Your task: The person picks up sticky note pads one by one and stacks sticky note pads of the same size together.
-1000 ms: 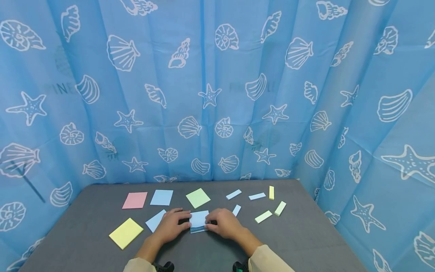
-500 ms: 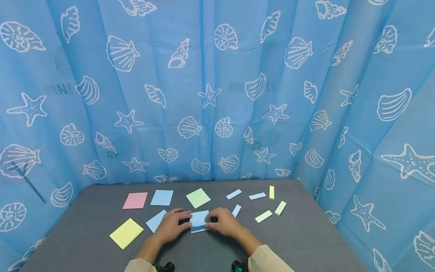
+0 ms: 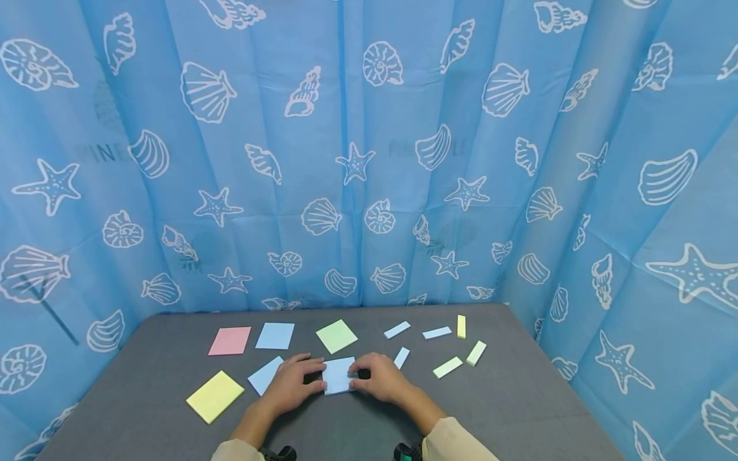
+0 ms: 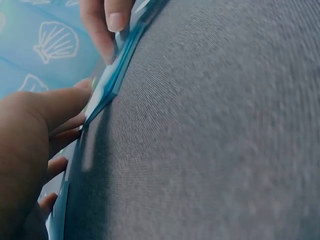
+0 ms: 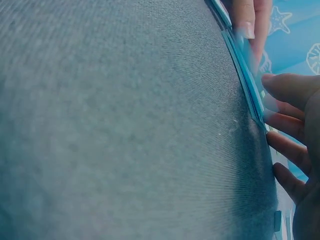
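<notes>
A pad of light blue sticky notes [image 3: 338,374] lies on the grey table [image 3: 340,429], straight in front of me. My left hand [image 3: 291,381] grips its left side, thumb near the front corner and fingers further back. On the opposite side my right hand [image 3: 379,378] holds the pad the same way. Seen edge-on in the left wrist view, the pad [image 4: 116,75] shows several layers. A second blue pad [image 3: 265,375] is partly hidden behind my left hand, and a small blue strip pad [image 3: 401,357] lies just beyond my right hand.
To the left lie a yellow pad [image 3: 215,397], a pink pad [image 3: 229,340] and another blue pad [image 3: 275,335]. A green pad [image 3: 337,336] is behind the hands. Several narrow strip pads, including a yellow one [image 3: 461,326], are at right. A blue curtain [image 3: 369,160] hangs behind the table.
The bent, raised front part of the pad's upper layer has come down, and the pad now looks flat. Both hands keep nearly the same place at its sides.
</notes>
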Action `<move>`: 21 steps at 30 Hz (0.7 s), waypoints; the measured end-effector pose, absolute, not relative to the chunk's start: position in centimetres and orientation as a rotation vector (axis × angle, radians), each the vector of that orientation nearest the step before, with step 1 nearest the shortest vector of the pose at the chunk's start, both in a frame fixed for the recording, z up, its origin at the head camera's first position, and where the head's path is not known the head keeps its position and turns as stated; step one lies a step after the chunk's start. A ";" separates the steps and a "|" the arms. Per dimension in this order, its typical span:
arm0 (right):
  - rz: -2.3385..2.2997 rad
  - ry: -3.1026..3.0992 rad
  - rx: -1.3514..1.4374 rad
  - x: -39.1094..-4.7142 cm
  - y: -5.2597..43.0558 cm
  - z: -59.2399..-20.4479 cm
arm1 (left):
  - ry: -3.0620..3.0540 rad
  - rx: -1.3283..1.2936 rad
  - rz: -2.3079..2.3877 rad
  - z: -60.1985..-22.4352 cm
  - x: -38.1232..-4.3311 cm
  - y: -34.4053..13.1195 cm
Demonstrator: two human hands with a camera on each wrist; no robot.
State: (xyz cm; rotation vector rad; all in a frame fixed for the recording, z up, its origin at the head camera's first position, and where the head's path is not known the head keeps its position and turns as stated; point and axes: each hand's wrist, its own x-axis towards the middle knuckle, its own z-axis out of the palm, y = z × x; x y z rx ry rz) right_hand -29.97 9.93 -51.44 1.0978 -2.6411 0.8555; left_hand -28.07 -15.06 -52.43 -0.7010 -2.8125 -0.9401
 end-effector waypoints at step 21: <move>0.778 -2.750 1.014 -30.4 10.1 -51.9 | -2.869 -0.741 -0.772 -53.0 -28.7 -15.3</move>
